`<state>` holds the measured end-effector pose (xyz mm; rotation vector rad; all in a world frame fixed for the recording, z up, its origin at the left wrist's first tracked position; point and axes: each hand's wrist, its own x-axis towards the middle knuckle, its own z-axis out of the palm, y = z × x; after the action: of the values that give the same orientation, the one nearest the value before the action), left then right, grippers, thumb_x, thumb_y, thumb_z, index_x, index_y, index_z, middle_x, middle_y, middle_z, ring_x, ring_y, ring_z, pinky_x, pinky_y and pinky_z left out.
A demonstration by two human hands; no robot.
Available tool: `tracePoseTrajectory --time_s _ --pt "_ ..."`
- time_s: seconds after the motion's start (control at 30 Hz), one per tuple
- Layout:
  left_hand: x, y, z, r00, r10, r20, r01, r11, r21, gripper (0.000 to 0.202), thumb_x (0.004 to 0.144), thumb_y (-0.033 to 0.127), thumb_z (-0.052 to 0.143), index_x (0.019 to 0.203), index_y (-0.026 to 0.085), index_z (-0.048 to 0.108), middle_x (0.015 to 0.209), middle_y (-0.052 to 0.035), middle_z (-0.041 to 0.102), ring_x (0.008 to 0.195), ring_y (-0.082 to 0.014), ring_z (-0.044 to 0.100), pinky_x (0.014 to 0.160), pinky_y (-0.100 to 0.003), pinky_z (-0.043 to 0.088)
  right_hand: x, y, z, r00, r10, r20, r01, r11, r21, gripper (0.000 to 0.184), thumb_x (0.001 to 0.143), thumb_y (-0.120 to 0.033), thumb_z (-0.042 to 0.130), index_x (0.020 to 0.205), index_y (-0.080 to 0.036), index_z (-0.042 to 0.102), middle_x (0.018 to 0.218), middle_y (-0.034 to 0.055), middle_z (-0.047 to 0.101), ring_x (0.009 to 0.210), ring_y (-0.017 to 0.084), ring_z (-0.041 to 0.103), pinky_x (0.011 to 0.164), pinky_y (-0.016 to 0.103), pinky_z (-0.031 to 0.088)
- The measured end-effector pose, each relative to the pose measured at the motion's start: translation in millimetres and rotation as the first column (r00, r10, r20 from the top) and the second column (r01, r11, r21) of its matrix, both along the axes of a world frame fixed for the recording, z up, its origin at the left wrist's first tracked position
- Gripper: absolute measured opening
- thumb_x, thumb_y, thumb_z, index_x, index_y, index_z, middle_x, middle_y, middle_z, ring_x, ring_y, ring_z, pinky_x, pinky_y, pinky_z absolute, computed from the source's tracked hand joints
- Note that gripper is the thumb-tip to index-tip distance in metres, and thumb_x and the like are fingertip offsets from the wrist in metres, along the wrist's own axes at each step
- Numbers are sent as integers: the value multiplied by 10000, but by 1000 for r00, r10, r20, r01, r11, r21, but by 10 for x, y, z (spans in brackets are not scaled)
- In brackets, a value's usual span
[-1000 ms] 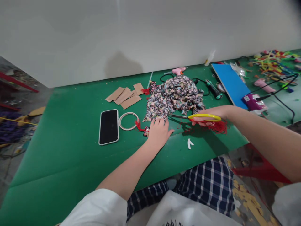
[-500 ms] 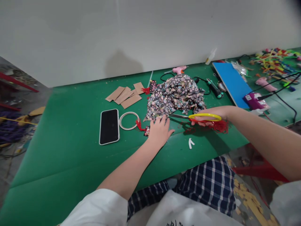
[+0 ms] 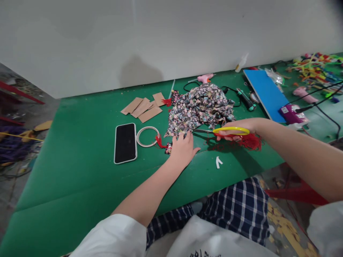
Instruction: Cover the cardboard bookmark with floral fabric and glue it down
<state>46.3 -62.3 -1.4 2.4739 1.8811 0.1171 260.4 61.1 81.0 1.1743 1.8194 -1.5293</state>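
Observation:
My left hand [image 3: 182,149] lies flat, fingers apart, on the near edge of a crumpled flowered cloth [image 3: 201,106] on the green table [image 3: 80,178]. My right hand [image 3: 237,129] grips yellow-handled scissors [image 3: 226,131], whose blades point left and reach the cloth just beyond my left fingertips. A bunch of red thread [image 3: 249,141] hangs under my right hand. A small red tassel [image 3: 160,142] lies by my left hand.
A phone [image 3: 125,142] and a white ring [image 3: 147,136] lie to the left of my hands, brown card pieces [image 3: 143,107] behind them. A pink glue gun [image 3: 204,77], a blue board [image 3: 264,92], cables and coloured pipe cleaners [image 3: 316,67] fill the right. A white scrap [image 3: 218,162] lies near the edge.
The scissors and my right hand have shifted slightly left toward the cloth. My left hand has stayed on the cloth's edge.

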Motion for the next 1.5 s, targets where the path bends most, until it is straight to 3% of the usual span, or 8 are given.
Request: tracePoseTrajectory --time_s 0.3,0.57,0.9,1.5 --pt "-5 -10 3 1000 1 0 -1 1000 -8 595 904 506 374 1346 109 419 1411 -121 420 1183 -317 392 948 -504 369 -59 -6 52 999 -41 28 41 999 0 476 852 -567 419 986 -125 536 617 -40 397 462 58 346 466 236 267" --pt "-9 -8 -18 1000 2 4 -2 1000 -7 591 901 498 388 1357 122 408 1411 -126 417 1189 -314 386 959 -488 351 22 87 -61 998 -60 24 60 998 -9 401 853 -513 452 974 -144 554 640 -27 435 458 55 345 464 245 219" --pt "-9 -16 -12 1000 3 -3 -3 1000 -8 593 900 502 384 1351 118 412 1407 -128 419 1193 -317 387 957 -498 359 5 70 -28 1000 2 20 -2 1000 16 498 828 -616 423 930 -148 559 545 -45 400 444 66 333 451 240 222" --pt "-3 -16 4 1000 5 -3 -5 1000 -22 601 902 498 390 1348 96 411 1410 -124 419 1202 -315 381 954 -504 364 -38 38 -8 999 20 30 -21 998 52 521 818 -644 410 872 -147 558 473 -47 406 404 69 331 427 240 243"
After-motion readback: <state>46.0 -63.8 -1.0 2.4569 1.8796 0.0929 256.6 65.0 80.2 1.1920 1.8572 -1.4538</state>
